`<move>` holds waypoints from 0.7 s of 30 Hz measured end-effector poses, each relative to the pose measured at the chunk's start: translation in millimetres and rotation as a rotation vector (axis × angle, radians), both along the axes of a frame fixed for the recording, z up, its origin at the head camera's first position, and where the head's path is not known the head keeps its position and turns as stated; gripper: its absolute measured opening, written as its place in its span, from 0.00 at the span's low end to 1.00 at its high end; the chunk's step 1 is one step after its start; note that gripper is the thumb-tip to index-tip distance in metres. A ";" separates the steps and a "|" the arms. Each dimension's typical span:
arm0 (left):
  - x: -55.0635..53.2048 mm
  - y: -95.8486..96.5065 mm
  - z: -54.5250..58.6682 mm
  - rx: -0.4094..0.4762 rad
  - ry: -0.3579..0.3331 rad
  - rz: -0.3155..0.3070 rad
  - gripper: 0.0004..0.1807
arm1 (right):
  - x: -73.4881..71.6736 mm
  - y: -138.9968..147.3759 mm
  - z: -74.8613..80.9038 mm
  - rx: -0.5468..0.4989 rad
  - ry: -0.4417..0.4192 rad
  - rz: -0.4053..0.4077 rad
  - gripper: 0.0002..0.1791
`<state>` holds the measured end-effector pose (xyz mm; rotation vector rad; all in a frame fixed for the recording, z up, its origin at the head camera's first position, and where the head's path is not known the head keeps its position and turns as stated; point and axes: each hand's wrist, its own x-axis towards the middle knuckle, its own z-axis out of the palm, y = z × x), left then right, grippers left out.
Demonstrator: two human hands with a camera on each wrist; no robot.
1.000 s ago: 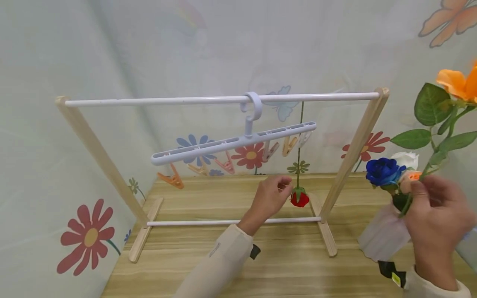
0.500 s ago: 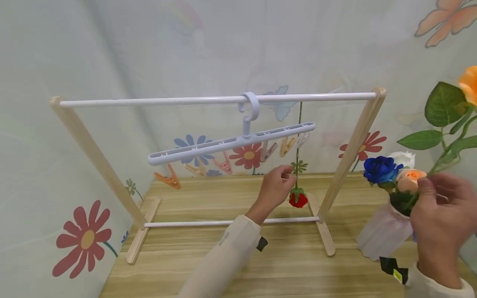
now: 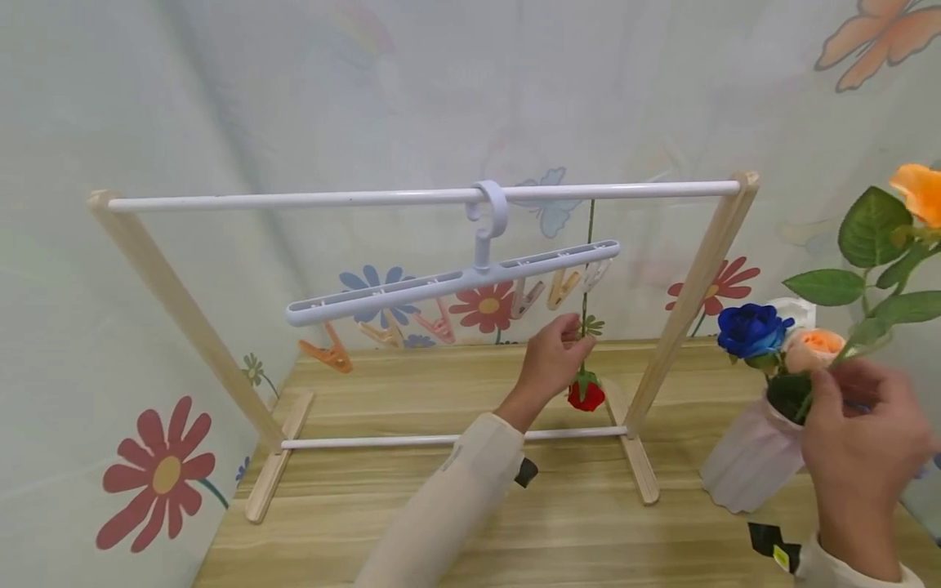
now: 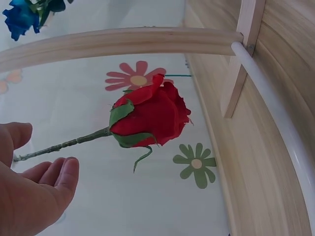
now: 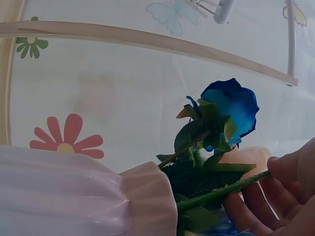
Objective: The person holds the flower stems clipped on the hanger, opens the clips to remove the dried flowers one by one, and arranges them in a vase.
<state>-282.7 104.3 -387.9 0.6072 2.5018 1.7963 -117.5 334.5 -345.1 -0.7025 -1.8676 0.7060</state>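
Note:
A red rose (image 3: 586,396) hangs head down at the right part of the hanger (image 3: 452,284), its green stem running up past a white clip (image 3: 597,276). Close to that stem is my left hand (image 3: 553,359). In the left wrist view, its thumb and fingers stand apart with the rose stem (image 4: 69,143) between or behind them. My right hand (image 3: 867,433) pinches the green stem (image 5: 229,188) of an orange flower (image 3: 919,194), partly cut off by the frame edge. That stem's lower end is inside the white fluted vase (image 3: 753,453), beside a blue rose (image 3: 753,331).
The hanger hooks over the white rod (image 3: 309,199) of a wooden rack (image 3: 706,302). Several clips dangle from it, including an orange clip (image 3: 331,349). A peach rose (image 3: 812,347) and a white rose (image 3: 800,310) also stand in the vase. Everything rests on a wood-grain table (image 3: 559,523).
My left hand has moved slightly right and up, closer to the red rose's stem. My right hand has shifted the orange flower's stem, which now goes into the vase mouth.

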 end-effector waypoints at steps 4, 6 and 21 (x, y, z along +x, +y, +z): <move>-1.6 3.1 1.1 0.013 -0.005 0.018 0.24 | 1.4 1.5 -3.5 -0.003 -0.027 -0.003 0.16; -1.9 4.8 1.6 0.020 -0.004 0.029 0.23 | 2.6 2.7 -5.2 0.009 -0.044 0.009 0.15; -1.8 4.9 5.1 0.019 0.079 0.106 0.12 | 10.8 9.3 -3.5 0.035 -0.195 0.014 0.21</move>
